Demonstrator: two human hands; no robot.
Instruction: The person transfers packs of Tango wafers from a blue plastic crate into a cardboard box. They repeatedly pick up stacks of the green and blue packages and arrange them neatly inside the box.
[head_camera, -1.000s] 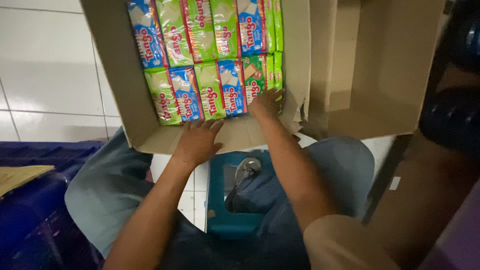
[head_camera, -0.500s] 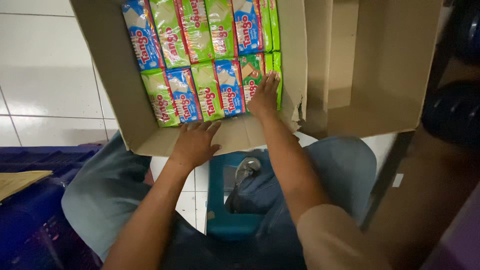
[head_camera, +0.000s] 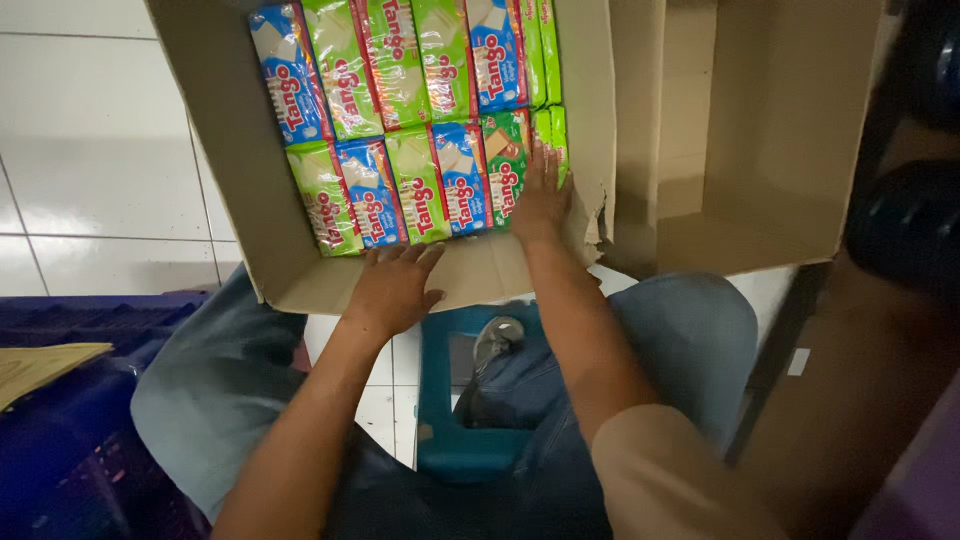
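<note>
An open cardboard box (head_camera: 230, 170) lies on the white tiled floor in front of my knees. Inside it, green and blue snack packets (head_camera: 420, 130) lie packed in two rows. My right hand (head_camera: 540, 195) rests flat, fingers together, on the packets at the near right corner of the box. My left hand (head_camera: 392, 285) presses on the near cardboard wall of the box, fingers spread over its edge. Neither hand holds a packet.
A second cardboard box (head_camera: 760, 130) stands open to the right. A teal plastic stool (head_camera: 455, 400) sits under me between my legs. A dark blue crate (head_camera: 60, 430) with a cardboard piece (head_camera: 40, 365) is at left.
My right hand has slid a little further into the box over the packets. The left hand stays on the near wall. The view has shifted slightly.
</note>
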